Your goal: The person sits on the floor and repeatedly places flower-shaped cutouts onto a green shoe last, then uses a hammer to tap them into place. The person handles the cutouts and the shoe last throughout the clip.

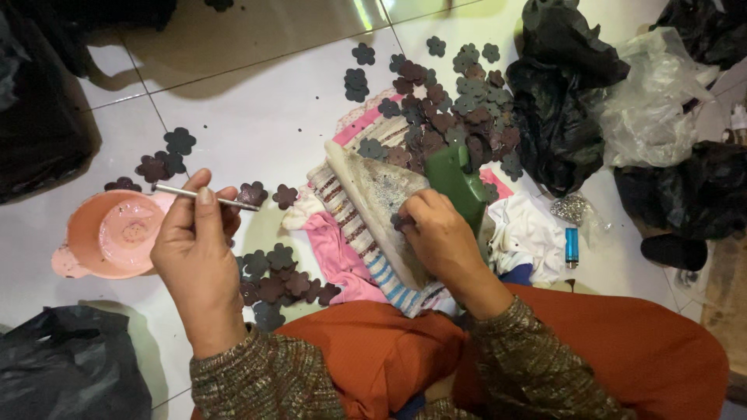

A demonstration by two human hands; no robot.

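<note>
My left hand [194, 249] grips a thin silver metal tool [204, 196], held level above the white floor tiles beside a pink bowl [109, 233]. My right hand [440, 237] pinches a small dark flower-shaped piece [401, 223] and presses it onto a stained white board [381, 206] that leans over striped and pink cloth [342, 249] on my lap. A small heap of brown and grey flower pieces [280, 280] lies just right of my left hand. A much bigger heap of flower pieces [451, 101] spreads beyond the board.
A green object [459, 183] stands behind the board. Black plastic bags [560, 101] and a clear bag [654, 101] pile up at the right, another black bag [70, 373] at bottom left. A blue lighter [572, 245] lies on white cloth. Orange fabric [389, 350] covers my knees.
</note>
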